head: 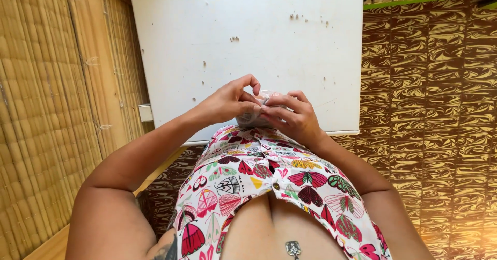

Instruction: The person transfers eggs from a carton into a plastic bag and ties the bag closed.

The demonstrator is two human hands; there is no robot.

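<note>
White table (pixel 248 42) by a woven wall | small clear bag (pixel 254 116) at the near table edge | left hand (pixel 230 102) pinches its top, fingers curled | right hand (pixel 290 116) grips it, apparently for steadying.

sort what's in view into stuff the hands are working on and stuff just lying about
In hand:
- small clear plastic packet, pinched between left hand and right hand

Just about:
- white tabletop, speckled with dark spots
- woven reed wall
- brown and yellow patterned floor
- small white box at the table's edge
</note>
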